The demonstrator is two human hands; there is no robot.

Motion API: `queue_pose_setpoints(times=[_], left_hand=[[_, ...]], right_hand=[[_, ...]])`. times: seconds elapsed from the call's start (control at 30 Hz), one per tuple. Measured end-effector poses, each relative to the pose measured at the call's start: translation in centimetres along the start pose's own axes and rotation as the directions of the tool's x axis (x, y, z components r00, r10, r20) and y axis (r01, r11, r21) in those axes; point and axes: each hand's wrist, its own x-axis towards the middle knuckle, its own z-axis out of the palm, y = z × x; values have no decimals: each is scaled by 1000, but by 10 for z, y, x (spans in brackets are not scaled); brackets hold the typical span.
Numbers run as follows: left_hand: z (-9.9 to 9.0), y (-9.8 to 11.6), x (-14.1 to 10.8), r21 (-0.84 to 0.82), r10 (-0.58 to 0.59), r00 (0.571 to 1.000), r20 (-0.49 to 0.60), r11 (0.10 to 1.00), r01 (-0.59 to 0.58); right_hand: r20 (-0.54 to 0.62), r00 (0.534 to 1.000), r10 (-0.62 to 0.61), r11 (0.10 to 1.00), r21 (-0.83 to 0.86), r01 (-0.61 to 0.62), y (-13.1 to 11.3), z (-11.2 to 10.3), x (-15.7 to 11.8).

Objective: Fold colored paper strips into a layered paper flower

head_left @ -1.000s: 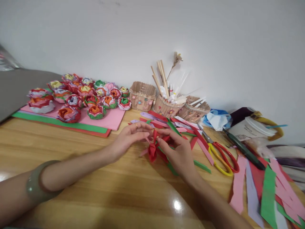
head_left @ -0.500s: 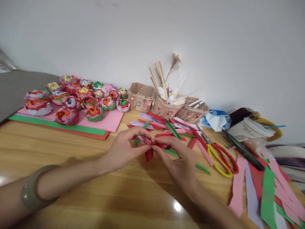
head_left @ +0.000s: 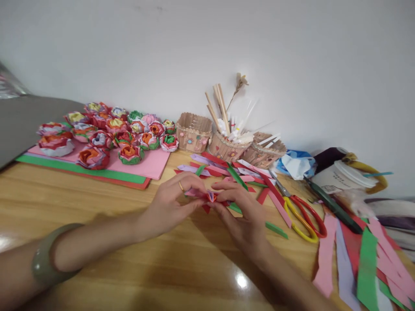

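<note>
Between my two hands is a small folded paper piece [head_left: 211, 197] in red, with purple and orange showing at its middle. My left hand [head_left: 171, 203], with a ring on one finger, pinches its left side, where a pinkish-purple end shows. Thumb and fingers of my right hand [head_left: 241, 211] close on its right side. Both hands are held over the front of the wooden table [head_left: 162, 268], and my fingers hide part of the piece. Just behind them lies a pile of folded paper strips [head_left: 223, 170] in red, green, pink and lilac.
Folded paper flowers [head_left: 123, 138] stand on stacked coloured sheets [head_left: 152, 162] at the left. Decorated baskets [head_left: 194, 134] line the wall, one holding sticks. Scissors [head_left: 301, 216], a green utility knife [head_left: 333, 207], a white tub [head_left: 343, 179] and cut paper strips [head_left: 366, 263] lie on the right.
The paper piece has turned between my fingers, so its purple and orange middle now faces me. The red flap hanging below it shows less. Both hands stay in nearly the same place.
</note>
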Motion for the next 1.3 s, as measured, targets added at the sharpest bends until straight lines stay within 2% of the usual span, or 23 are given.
queue_pose_setpoints(times=[0.1, 0.33, 0.7, 0.87, 1.3], left_hand=[[0, -1, 1, 53, 73, 997, -6, 996, -73], [0, -1, 0, 88, 112, 994, 11, 990, -113], [0, -3, -3, 99, 145, 989, 5, 984, -145], [0, -2, -3, 111, 120, 993, -5, 987, -118], [0, -3, 0, 164, 195, 981, 2, 967, -193]], right_hand=[[8, 998, -67, 997, -45, 67, 5, -1, 1], [80, 981, -177, 984, -17, 179, 12, -6, 2], [260, 945, -201, 978, 4, 207, 21, -11, 1], [247, 941, -232, 968, -32, 247, 22, -10, 1], [218, 946, -239, 966, -48, 255, 23, -8, 0]])
